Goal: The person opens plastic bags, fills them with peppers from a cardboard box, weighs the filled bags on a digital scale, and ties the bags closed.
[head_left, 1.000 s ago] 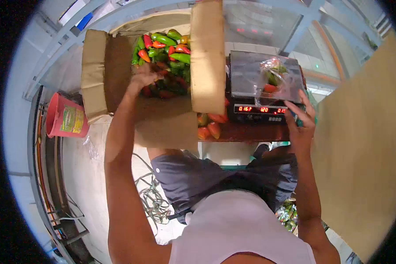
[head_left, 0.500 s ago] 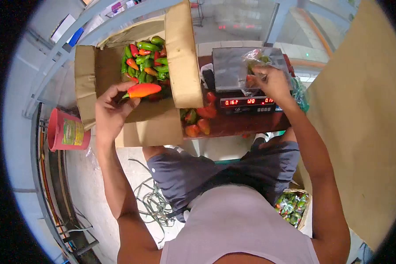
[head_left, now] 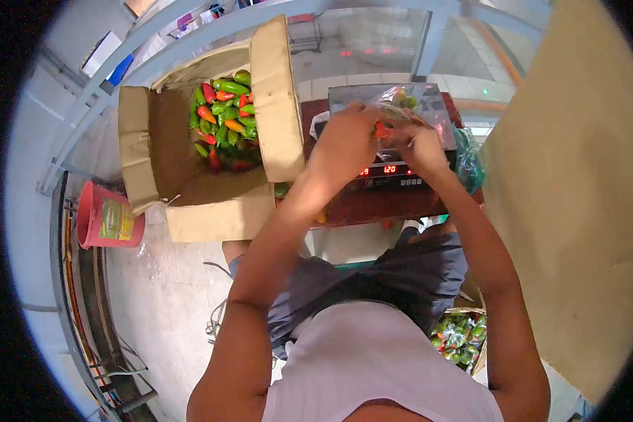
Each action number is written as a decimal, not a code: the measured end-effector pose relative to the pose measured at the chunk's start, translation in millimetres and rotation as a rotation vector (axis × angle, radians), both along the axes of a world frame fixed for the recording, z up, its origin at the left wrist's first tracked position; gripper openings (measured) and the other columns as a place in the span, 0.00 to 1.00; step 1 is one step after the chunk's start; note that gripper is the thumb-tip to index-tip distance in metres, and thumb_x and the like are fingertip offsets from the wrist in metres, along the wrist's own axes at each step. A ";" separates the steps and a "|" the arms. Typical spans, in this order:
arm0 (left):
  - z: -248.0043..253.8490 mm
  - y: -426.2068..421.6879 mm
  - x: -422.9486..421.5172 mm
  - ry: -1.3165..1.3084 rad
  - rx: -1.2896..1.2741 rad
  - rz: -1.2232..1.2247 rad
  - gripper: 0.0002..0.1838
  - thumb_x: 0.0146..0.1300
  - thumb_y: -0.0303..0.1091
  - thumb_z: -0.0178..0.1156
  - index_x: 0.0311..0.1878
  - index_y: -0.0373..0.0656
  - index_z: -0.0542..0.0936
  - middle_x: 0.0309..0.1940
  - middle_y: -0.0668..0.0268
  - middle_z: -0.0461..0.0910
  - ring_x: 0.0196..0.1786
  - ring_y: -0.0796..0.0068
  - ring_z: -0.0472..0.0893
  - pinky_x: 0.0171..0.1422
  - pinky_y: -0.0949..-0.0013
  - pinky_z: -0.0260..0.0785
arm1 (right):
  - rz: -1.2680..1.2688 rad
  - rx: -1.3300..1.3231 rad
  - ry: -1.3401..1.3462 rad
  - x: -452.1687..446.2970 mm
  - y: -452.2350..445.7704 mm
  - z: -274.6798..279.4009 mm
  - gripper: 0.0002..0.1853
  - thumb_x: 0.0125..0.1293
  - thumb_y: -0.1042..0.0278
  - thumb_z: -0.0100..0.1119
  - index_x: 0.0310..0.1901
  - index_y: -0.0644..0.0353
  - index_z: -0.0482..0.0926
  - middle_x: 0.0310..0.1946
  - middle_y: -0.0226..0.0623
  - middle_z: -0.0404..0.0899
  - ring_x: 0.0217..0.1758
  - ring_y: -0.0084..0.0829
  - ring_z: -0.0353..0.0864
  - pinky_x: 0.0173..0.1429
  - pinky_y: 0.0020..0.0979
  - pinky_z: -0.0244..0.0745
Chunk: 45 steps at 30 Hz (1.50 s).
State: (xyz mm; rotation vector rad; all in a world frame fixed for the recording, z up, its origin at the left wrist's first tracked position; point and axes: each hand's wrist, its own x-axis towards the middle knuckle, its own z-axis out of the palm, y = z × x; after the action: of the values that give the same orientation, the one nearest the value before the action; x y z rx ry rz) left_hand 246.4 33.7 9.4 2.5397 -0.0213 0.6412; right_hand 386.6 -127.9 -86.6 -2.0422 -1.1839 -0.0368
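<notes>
Both hands meet over a digital scale (head_left: 341, 95) with red lit digits. My left hand (head_left: 348, 141) is closed at the mouth of a clear plastic bag (head_left: 399, 98). A red pepper (head_left: 381, 129) shows at its fingertips, mostly covered by the fingers. My right hand (head_left: 423, 146) is closed on the near edge of the bag, which lies on the scale's plate with green and reddish peppers inside. Part of the display is hidden behind my left wrist.
To the left, an open cardboard box (head_left: 214, 214) holds many green, red and orange peppers (head_left: 225, 116). Green plastic bags (head_left: 469, 165) hang right of the scale. A pink bucket (head_left: 91, 218) stands far left. Bagged peppers (head_left: 461, 337) sit low right, beside a tall cardboard sheet (head_left: 577, 211).
My left hand has moved right from the box to the bag, bringing a red-orange pepper. My right hand stays at the bag. The view has shifted slightly.
</notes>
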 end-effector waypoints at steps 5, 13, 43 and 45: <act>-34.7 -6.4 47.1 0.087 0.026 0.055 0.13 0.53 0.25 0.61 0.43 0.40 0.84 0.41 0.49 0.82 0.48 0.43 0.80 0.56 0.48 0.73 | 0.008 0.114 -0.008 -2.7 7.7 6.8 0.31 0.52 0.81 0.64 0.61 0.56 0.77 0.56 0.51 0.80 0.60 0.51 0.79 0.59 0.41 0.78; -36.9 -0.7 85.1 0.031 -0.021 -0.011 0.13 0.51 0.28 0.66 0.42 0.40 0.84 0.38 0.50 0.84 0.48 0.45 0.81 0.55 0.50 0.74 | 0.005 -0.065 -0.059 8.7 3.5 72.1 0.30 0.49 0.77 0.68 0.58 0.59 0.78 0.55 0.54 0.80 0.59 0.56 0.78 0.61 0.46 0.76; 24.0 118.2 -170.9 -0.196 -0.596 0.407 0.14 0.61 0.16 0.65 0.50 0.34 0.83 0.45 0.64 0.84 0.47 0.77 0.82 0.54 0.74 0.74 | -0.075 -0.808 -0.271 18.5 54.6 32.4 0.14 0.65 0.58 0.61 0.46 0.54 0.86 0.47 0.44 0.86 0.49 0.47 0.86 0.51 0.47 0.80; 17.9 124.9 -177.8 -0.243 -0.536 0.409 0.14 0.59 0.17 0.66 0.49 0.33 0.83 0.46 0.63 0.85 0.46 0.77 0.82 0.52 0.73 0.74 | -0.040 -1.066 -0.374 44.7 78.7 -8.7 0.16 0.64 0.52 0.61 0.46 0.52 0.86 0.46 0.42 0.86 0.48 0.48 0.87 0.51 0.48 0.80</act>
State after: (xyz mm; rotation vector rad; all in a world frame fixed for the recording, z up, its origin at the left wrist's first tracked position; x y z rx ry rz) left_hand 68.6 158.5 27.3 1.9450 0.5255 0.9606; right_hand 431.3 -49.2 -95.4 -3.0780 -1.5886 0.2573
